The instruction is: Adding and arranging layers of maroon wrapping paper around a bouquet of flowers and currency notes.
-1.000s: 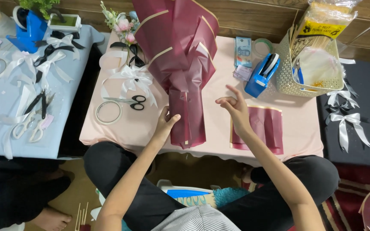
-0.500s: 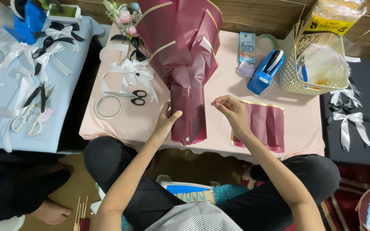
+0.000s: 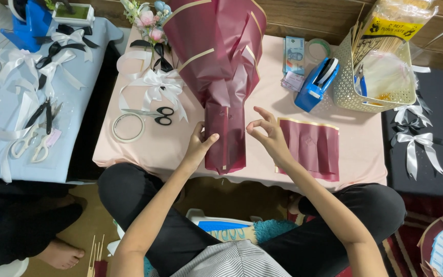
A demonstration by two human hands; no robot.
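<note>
Two bare hands work at a low pink table (image 3: 180,154). The left hand (image 3: 197,149) is closed around the left side of the narrow stem of a dark red bouquet wrap (image 3: 221,77), with the thumb pressed on its front. This wrap lies in the middle of the table, its stem toward the near edge and its wide mouth toward the far wall. The right hand (image 3: 266,136) floats just right of the stem, not touching it; its fingers are half curled and it holds nothing (thumb and forefinger almost meet). Right of this hand lies a folded dark red paper sheet (image 3: 311,146). Farther right and far stand a blue tape dispenser (image 3: 316,84) and a cream basket (image 3: 349,92). Left of the wrap are black scissors (image 3: 162,115), a tape ring (image 3: 127,127) and a white ribbon bow (image 3: 152,84).
</note>
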